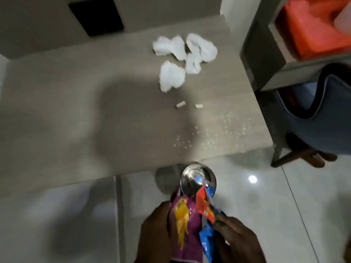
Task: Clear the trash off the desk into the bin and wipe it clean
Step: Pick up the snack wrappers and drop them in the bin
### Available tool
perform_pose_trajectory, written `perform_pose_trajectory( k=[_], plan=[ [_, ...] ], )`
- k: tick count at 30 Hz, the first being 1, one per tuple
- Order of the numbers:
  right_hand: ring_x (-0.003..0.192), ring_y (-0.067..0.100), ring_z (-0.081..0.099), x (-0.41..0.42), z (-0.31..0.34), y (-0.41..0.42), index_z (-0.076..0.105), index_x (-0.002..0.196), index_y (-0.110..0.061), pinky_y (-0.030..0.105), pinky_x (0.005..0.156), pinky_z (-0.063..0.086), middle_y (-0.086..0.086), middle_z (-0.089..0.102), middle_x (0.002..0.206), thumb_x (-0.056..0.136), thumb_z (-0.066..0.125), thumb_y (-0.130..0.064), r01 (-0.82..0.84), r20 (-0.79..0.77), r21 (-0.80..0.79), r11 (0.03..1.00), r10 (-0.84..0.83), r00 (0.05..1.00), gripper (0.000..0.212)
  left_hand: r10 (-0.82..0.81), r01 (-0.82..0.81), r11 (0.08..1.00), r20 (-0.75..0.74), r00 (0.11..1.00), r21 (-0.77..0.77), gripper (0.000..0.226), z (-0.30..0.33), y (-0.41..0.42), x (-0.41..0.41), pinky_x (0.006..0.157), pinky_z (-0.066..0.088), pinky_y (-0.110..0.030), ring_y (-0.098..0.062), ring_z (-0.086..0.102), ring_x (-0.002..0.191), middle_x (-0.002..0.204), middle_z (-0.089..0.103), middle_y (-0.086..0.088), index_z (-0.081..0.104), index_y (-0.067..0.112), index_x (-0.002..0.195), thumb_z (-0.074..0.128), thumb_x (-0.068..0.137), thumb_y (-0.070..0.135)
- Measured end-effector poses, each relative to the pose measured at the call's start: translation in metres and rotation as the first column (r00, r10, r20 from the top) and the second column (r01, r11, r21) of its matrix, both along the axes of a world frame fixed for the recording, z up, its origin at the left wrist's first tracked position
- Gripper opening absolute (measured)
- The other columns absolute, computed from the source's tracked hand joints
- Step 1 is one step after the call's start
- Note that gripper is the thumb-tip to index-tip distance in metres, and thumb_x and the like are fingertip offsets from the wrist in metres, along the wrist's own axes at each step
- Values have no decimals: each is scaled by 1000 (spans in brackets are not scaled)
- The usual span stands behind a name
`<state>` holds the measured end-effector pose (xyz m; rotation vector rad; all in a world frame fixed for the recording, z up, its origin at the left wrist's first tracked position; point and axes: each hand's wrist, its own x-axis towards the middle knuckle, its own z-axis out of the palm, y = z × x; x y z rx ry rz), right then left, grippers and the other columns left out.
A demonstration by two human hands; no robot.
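Observation:
My left hand (154, 232) grips a purple and yellow snack packet (185, 224). Beside it, my right hand (237, 242) holds a blue wrapper (206, 242) and a red-orange wrapper (204, 205). The wrappers' tips hang over a small round steel bin (197, 178) standing on the floor just in front of the desk edge. On the grey desk (76, 111) lie several crumpled white tissues (182, 57), two small beige scraps (180, 104), and a scatter of white crumbs (218, 133) near the front right corner.
A blue chair (319, 118) stands right of the desk, under a shelf unit holding an orange item (315, 29). A dark square opening (96, 15) is in the wall behind the desk. Glossy white floor tiles (275, 205) surround the bin.

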<state>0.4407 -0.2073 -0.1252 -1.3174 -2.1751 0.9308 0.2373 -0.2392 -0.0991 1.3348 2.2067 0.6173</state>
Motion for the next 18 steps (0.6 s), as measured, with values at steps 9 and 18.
perform_pose_trajectory(
  k=[9, 18],
  plan=[
    [73, 21, 69, 12, -244, 56, 73, 76, -17, 12, 67, 47, 3, 72, 76, 70, 73, 0, 361, 128, -467, 808, -342, 931, 17, 252, -187, 835, 58, 966, -517, 24, -270, 75, 54, 82, 52, -33, -34, 68, 99, 104, 74, -18, 70, 8, 104, 61, 84, 17],
    [102, 32, 66, -23, -384, 99, 72, 101, -6, 29, 84, 50, 15, 73, 107, 80, 65, -11, 409, 379, -644, 647, -195, 905, 23, 265, -173, 735, 42, 963, -656, 37, -396, 120, 62, 87, 51, -33, -33, 63, 113, 123, 67, -19, 64, 3, 122, 61, 89, 20]
  ],
)
